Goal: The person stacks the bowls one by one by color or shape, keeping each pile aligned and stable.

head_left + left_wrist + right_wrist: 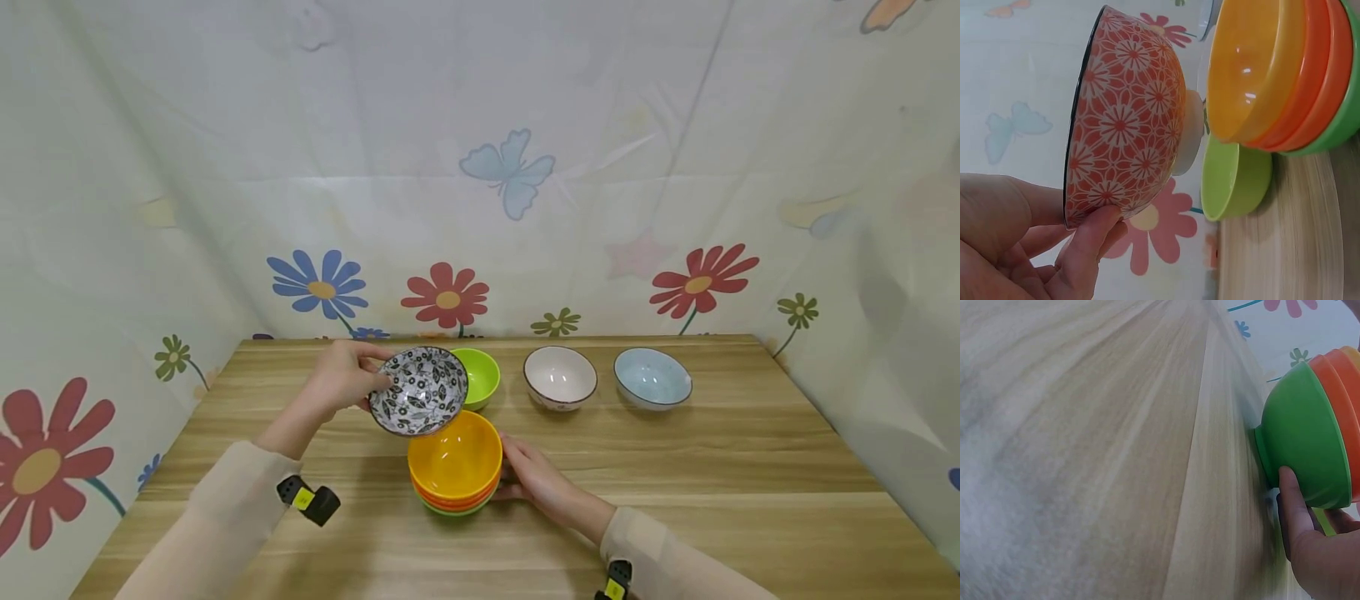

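My left hand (347,379) pinches the rim of a floral bowl (418,392), thumb inside and fingers outside. It is held tilted above the table, white with dark leaves inside; the left wrist view shows its red outside with white flowers (1119,125) and a white foot. Beside and below it stands a stack of bowls: a yellow bowl (456,457) on top, orange bowls (1341,394) under it, a green bowl (1300,431) at the bottom. My right hand (546,483) rests against the stack's right side, its extended fingers touching the green bowl.
Behind the stack stands a lime green bowl (480,377), partly hidden by the floral bowl. Farther right are a white bowl (560,377) with a dark rim and a pale blue bowl (652,378). A flower-printed curtain (375,208) closes off the wooden table's (720,500) back and sides.
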The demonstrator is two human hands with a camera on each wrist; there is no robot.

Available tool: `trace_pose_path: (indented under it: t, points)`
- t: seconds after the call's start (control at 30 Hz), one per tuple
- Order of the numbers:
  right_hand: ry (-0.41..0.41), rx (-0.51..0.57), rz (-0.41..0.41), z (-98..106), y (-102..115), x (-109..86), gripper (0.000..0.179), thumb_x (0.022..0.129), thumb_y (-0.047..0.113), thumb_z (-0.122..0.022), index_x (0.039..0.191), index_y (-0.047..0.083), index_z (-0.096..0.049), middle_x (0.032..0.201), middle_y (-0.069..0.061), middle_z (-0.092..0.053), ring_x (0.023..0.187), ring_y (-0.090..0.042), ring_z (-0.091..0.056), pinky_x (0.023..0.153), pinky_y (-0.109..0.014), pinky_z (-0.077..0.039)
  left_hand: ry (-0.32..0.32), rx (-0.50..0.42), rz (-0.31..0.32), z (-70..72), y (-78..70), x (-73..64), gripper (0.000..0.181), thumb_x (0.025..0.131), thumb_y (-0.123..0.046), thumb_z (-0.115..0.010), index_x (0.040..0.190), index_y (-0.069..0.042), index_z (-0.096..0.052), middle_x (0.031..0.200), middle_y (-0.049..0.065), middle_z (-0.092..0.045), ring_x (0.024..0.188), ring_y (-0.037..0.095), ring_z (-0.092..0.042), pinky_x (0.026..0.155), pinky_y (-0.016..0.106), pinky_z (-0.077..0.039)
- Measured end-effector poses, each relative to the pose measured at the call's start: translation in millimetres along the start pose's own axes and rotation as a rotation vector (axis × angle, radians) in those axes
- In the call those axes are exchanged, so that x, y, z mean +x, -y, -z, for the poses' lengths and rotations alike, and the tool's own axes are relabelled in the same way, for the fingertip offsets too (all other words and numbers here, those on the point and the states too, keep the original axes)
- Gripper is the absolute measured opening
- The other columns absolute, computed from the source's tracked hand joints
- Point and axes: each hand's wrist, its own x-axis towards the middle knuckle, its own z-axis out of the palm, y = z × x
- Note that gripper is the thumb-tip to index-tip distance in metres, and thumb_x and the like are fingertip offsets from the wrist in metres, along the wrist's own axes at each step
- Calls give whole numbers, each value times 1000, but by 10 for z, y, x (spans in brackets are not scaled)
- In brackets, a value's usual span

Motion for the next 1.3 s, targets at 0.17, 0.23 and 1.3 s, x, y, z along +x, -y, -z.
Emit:
trace_pose_path:
  t: [0.17, 0.23, 1.3]
  points:
    - [-10, 10, 7, -3, -21, 7, 56, 102, 33, -25, 136, -11, -31, 126, -28, -50, 101, -20, -60, 84, -43, -52, 16, -7, -19, -69, -37, -26, 38, 76, -3, -69, 113, -1, -64, 73, 11, -62, 51, 17, -58, 49, 33, -55]
    - [-13, 20, 14, -7, -29, 11, 57, 102, 35, -27, 135, -11, -32, 125, -28, -51, 100, -19, -60, 84, -43, -52, 22, -5, -23, -96, -54, -40, 37, 76, -3, -69, 113, -1, -64, 72, 11, -62, 50, 17, -59, 49, 32, -54]
    - [14, 16, 49, 8, -37, 20, 55, 102, 32, -26, 136, -11, -29, 124, -29, -51, 105, -22, -58, 86, -44, -51, 78, -19, 31, -481, -19, -136, 28, 74, -2, -72, 101, -7, -70, 69, 9, -61, 52, 17, -60, 46, 31, -53]
